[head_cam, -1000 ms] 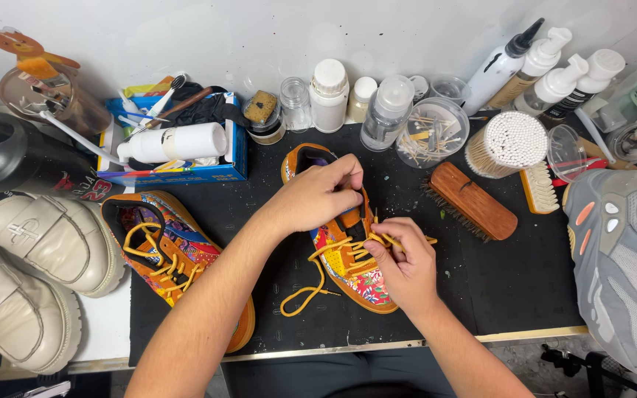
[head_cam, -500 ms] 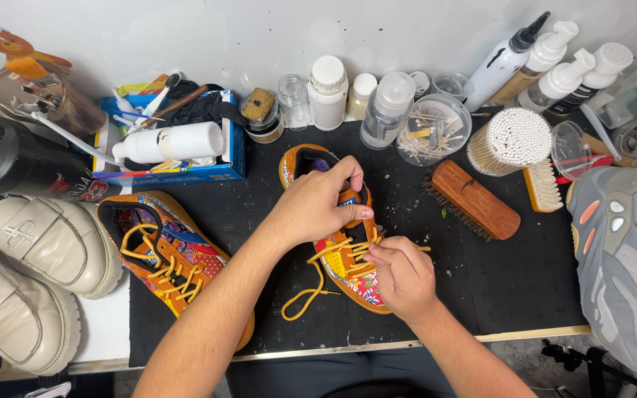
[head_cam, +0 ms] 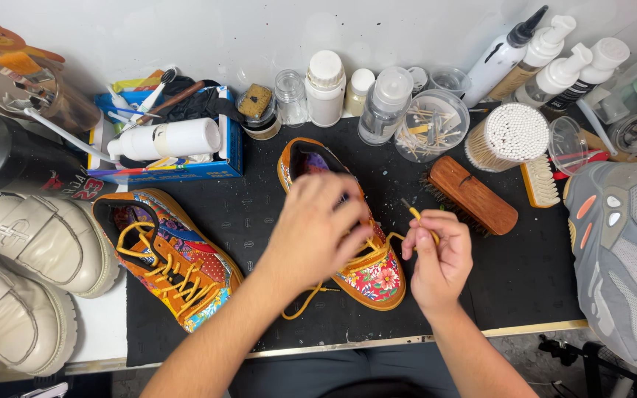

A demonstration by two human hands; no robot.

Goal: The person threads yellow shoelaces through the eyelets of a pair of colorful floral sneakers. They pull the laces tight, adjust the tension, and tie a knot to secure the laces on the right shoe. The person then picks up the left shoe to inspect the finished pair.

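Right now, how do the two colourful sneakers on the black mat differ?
The middle sneaker lies under the left hand, its lace only partly threaded, one end pinched in the right hand. The left sneaker lies untouched, fully laced, angled diagonally. Both share orange trim, a floral patchwork pattern and yellow laces.
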